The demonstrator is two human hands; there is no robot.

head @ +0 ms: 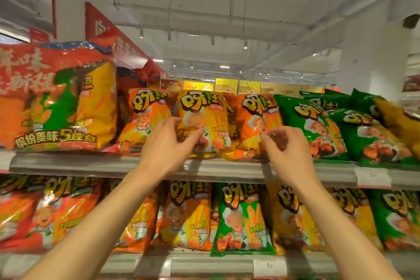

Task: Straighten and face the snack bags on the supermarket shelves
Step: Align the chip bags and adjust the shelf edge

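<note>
Stage: midway, by the look of it; upper shelf [204, 167] in hand, lower shelf [211, 265] untouched.
Done: green bags [318, 125] at right roughly facing out, overlapping.
Left: orange bag [256, 120] tilted; bags on the lower shelf leaning and crowded.
Left hand [168, 143]: grip curled on the lower edge of the yellow bag [204, 118], mid upper shelf.
Right hand [288, 145]: grip pinching the front of the orange bag, just beside.
Writing: "5连包" on the big multipack [56, 102] at left; smaller print blurred.
Price tags: unreadable.
</note>
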